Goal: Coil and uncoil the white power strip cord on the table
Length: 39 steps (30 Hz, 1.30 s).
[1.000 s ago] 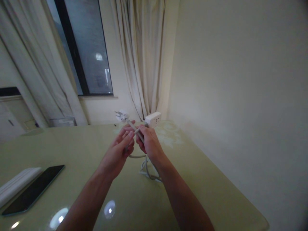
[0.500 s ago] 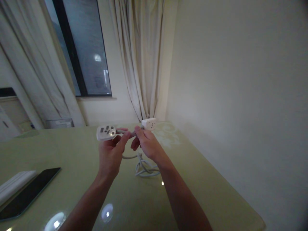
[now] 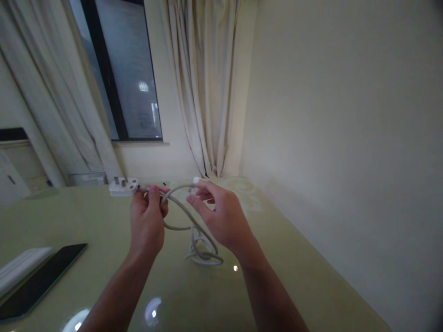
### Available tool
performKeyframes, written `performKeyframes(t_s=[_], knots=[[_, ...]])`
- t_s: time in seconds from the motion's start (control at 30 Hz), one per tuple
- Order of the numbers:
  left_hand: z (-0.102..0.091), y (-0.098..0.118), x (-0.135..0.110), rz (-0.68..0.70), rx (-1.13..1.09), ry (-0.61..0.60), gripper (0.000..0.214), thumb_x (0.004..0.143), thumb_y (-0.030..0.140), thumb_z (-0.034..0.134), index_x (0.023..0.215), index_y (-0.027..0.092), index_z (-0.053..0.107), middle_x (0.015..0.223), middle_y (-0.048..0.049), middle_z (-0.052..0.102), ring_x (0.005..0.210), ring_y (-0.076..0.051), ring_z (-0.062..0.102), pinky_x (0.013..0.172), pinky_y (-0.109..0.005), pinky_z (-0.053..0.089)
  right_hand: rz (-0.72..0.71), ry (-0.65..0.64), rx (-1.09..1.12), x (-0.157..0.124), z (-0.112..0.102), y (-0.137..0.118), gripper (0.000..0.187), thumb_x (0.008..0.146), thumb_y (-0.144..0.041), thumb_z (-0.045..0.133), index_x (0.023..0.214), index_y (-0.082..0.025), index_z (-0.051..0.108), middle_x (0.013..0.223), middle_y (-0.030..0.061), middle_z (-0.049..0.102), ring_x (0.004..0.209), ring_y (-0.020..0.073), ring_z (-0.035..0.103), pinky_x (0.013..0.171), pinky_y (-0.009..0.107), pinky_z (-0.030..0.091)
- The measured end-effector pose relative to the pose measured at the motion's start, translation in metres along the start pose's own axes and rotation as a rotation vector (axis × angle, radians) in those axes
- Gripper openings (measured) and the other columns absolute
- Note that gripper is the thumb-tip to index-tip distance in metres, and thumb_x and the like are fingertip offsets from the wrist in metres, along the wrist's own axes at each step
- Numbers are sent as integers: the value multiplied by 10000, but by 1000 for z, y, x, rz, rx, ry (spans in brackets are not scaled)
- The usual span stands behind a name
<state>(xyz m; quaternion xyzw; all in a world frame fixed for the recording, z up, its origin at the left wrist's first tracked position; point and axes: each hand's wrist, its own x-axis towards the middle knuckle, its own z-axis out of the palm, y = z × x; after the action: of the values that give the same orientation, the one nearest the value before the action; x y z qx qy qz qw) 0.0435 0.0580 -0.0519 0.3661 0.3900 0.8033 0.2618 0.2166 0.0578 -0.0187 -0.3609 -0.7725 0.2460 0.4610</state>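
An extension cord with a pale grey cable point(image 3: 187, 210) runs between my hands. My left hand point(image 3: 148, 219) is closed around the cable just behind a white plug point(image 3: 123, 186), whose prongs point up. From that hand, one stretch of cable arcs across to my right hand point(image 3: 221, 210). My right thumb and fingers are curled about the cord's other end; a bit of its white socket point(image 3: 196, 180) shows at the fingertips, mostly hidden. Below the hands, slack cable lies in loose, tangled loops on the glossy green table point(image 3: 194, 304).
At the left of the table lie a dark flat tablet-like slab point(image 3: 44, 281) and a long white object point(image 3: 26, 263) beside it. Curtains point(image 3: 207, 92) and a window point(image 3: 128, 69) stand behind. A plain wall point(image 3: 339, 138) borders the table's right side.
My left hand has moved left with the plug, which has turned so its prongs point up. My hands are farther apart, and a cable loop now rises between them. The socket is now mostly hidden.
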Motion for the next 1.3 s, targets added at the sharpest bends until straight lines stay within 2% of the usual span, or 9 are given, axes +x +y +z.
performKeyframes(t_s=[0.13, 0.2, 0.37, 0.53, 0.67, 0.83, 0.97, 1.13, 1.3], knots=[[7, 3, -8, -44, -41, -58, 382, 908, 527, 787, 901, 219, 561, 793, 35, 645, 509, -51, 438, 433, -156, 337, -98, -65, -246, -3, 12, 1, 838, 890, -453, 831, 1604, -221, 459, 1522, 174, 620, 1322, 353, 637, 1074, 516, 527], [10, 5, -12, -40, -47, -122, 371, 908, 527, 786, 925, 226, 570, 788, 41, 644, 489, -49, 438, 419, -161, 326, -128, -114, -379, -1, 22, 6, 897, 891, -323, 823, 1657, -207, 372, 1629, 192, 507, 1429, 383, 544, 1121, 543, 504], [13, 15, -19, 31, -18, -173, 341, 910, 507, 786, 908, 227, 591, 735, 41, 641, 463, -59, 440, 407, -172, 321, -214, -17, -530, 7, 39, 19, 687, 941, -2, 486, 1593, -215, 460, 1535, 149, 584, 1354, 297, 573, 1106, 470, 509], [8, 33, -19, 171, 225, -177, 333, 937, 483, 751, 791, 189, 688, 580, 21, 561, 452, -84, 414, 409, -207, 289, -238, -51, -575, 10, 39, 22, 433, 923, 17, 454, 1249, -179, 662, 1139, 117, 727, 1037, 254, 667, 890, 366, 520], [-3, 45, -13, 270, 292, -164, 227, 931, 418, 760, 898, 195, 748, 737, -26, 705, 523, -92, 456, 462, -203, 347, -325, -122, -461, 9, 26, 15, 243, 905, -21, 501, 956, -194, 664, 959, 83, 716, 933, 229, 644, 805, 325, 464], [-12, 54, -6, 16, 113, -304, 319, 851, 489, 838, 930, 194, 746, 757, -34, 712, 464, -64, 393, 398, -189, 266, -364, -272, -141, 0, 7, 0, 183, 820, -44, 549, 823, -214, 618, 813, 8, 669, 790, 169, 612, 748, 274, 427], [-16, 50, -2, -94, 49, -388, 354, 857, 537, 826, 914, 206, 714, 745, -24, 686, 419, -44, 312, 374, -190, 185, -315, -266, -117, -3, 2, -5, 191, 764, -37, 530, 788, -218, 586, 783, -1, 636, 757, 167, 579, 715, 273, 398], [-16, 37, 6, 3, 221, -461, 413, 890, 579, 772, 782, 182, 737, 532, 11, 498, 441, -73, 304, 404, -204, 182, -254, -357, -177, 3, 1, 10, 214, 749, -27, 517, 824, -213, 593, 768, -11, 636, 728, 158, 566, 703, 268, 383], [-10, 32, 6, 66, 261, -464, 394, 852, 559, 804, 761, 178, 774, 649, -62, 653, 551, -122, 486, 462, -217, 288, -144, -499, 49, 6, -3, 23, 286, 704, 7, 500, 846, -202, 636, 787, -18, 659, 726, 140, 598, 698, 245, 436]])
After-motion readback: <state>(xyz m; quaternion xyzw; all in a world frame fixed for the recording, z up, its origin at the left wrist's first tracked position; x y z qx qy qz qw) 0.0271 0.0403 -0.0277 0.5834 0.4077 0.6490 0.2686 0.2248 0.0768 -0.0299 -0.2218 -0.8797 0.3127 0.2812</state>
